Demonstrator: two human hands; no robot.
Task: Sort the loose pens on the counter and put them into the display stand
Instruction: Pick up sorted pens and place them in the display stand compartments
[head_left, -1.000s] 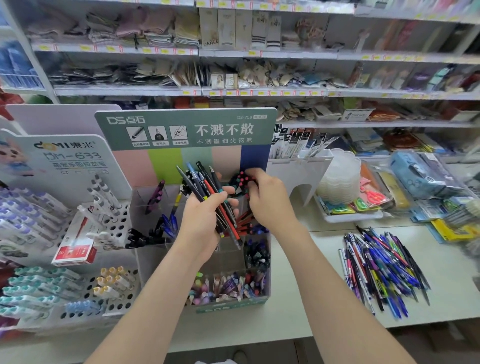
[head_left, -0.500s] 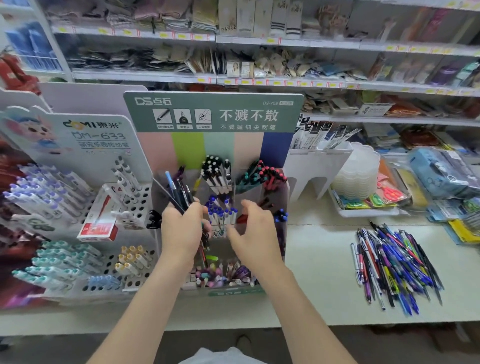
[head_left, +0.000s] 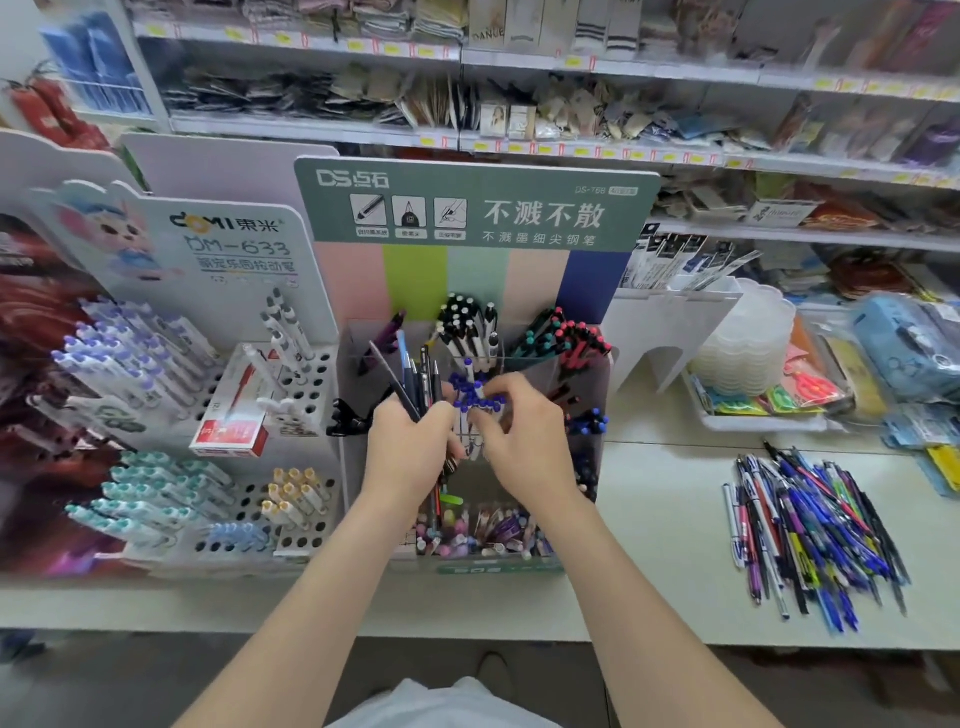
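My left hand (head_left: 410, 449) fisted round a pen bundle (head_left: 415, 376); my right hand (head_left: 524, 439), fingers curled among the stand's (head_left: 535, 280) blue pens (head_left: 467, 389), grip indiscernible to me.

Bright even light; edges blurred, wide-angle bowing.
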